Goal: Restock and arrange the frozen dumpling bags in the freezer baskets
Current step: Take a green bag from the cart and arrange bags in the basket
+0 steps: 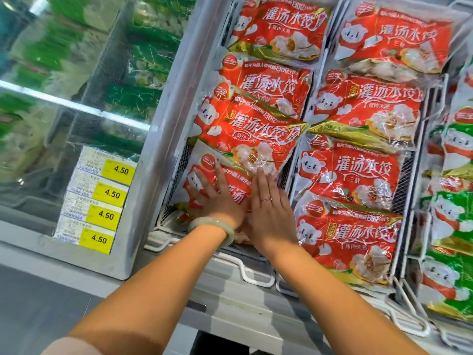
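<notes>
Red dumpling bags fill two white wire baskets in an open freezer. In the left basket (163, 242) the nearest red bag (204, 165) lies under both my hands. My left hand (217, 198), with a pale bangle on the wrist, presses flat on it with fingers spread. My right hand (271, 213), wearing a ring, lies flat beside it, fingertips touching the tilted red bag (245, 129) just behind. Neither hand grips anything. The middle basket (399, 265) holds several neatly overlapped red bags (350, 175).
A third basket at the right holds green and red bags (455, 221). Left of the freezer wall, a glass lid (64, 98) covers green packs, with yellow 4.50 price tags (107, 196) on its front. The grey freezer rim (230, 303) runs below the baskets.
</notes>
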